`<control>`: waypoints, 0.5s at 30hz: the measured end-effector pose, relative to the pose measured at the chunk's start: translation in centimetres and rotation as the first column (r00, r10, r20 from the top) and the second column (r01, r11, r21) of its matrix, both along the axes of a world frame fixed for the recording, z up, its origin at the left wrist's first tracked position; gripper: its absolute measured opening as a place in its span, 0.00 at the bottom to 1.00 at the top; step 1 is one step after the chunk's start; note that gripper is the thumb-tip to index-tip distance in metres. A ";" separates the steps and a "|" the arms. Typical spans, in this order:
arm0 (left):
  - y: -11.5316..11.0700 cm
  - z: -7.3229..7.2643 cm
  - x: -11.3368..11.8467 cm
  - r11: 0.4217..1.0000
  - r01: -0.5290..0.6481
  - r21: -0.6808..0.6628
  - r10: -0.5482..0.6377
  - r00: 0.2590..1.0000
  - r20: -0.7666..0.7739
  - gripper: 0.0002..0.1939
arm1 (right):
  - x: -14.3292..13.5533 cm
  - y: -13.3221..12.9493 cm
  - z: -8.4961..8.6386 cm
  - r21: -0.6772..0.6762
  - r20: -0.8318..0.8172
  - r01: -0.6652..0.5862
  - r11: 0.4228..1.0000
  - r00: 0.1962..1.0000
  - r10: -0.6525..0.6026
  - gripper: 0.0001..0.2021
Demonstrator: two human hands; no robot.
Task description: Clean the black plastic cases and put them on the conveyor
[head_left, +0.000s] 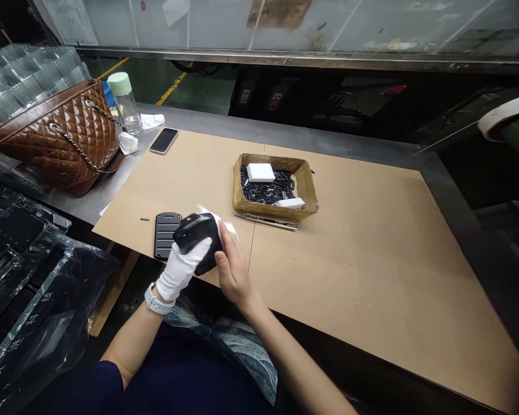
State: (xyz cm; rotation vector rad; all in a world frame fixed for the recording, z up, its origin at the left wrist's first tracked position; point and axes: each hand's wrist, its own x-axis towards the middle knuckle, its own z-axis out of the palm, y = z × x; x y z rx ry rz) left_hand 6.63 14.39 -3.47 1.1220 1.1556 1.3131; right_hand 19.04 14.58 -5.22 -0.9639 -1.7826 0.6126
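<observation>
My left hand [184, 262], in a white glove, grips a glossy black plastic cover [194, 230] with rounded edges, held tilted above the near edge of the table. Against the cover's right side rests my bare right hand [234, 268], fingers bent around a small white piece [230, 229] that is mostly hidden, perhaps a foam block. Just left of the cover, a black ribbed plastic panel [166, 233] lies flat, partly covered by it. A small dark strip [145, 219] lies further left.
A cardboard box [307, 184] holds small black parts and two white blocks [260, 172]; thin strips [268, 222] lie before it. A phone [164, 140], brown quilted bag [69, 138] and bottle [127, 106] stand left. Brown cardboard [363, 259] covers the table.
</observation>
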 end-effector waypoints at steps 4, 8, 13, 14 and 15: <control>0.8 -1.6 0.3 0.979 -0.186 0.084 0.194 0.975 -0.105 0.20 | -1.5 -1.5 -1.5 -0.325 -0.190 0.093 0.941 0.968 -0.161 0.27; 0.6 -3.5 0.7 0.965 -0.222 0.142 0.253 0.933 -0.256 0.19 | -3.8 -2.3 -1.2 -0.624 -0.545 -0.074 0.778 0.754 -0.366 0.29; 0.4 -4.5 1.3 0.994 -0.039 0.100 0.070 0.941 -0.332 0.18 | -3.6 -1.8 0.2 -0.646 -0.756 -0.458 0.610 0.491 -0.432 0.24; 0.5 -4.3 1.5 0.994 0.010 0.105 0.024 0.945 -0.325 0.18 | -3.1 -1.5 0.3 -0.649 -0.757 -0.467 0.601 0.473 -0.451 0.23; 0.6 -4.0 1.7 0.992 0.051 0.112 -0.014 0.951 -0.310 0.18 | -2.4 -1.2 0.4 -0.653 -0.754 -0.456 0.605 0.459 -0.469 0.23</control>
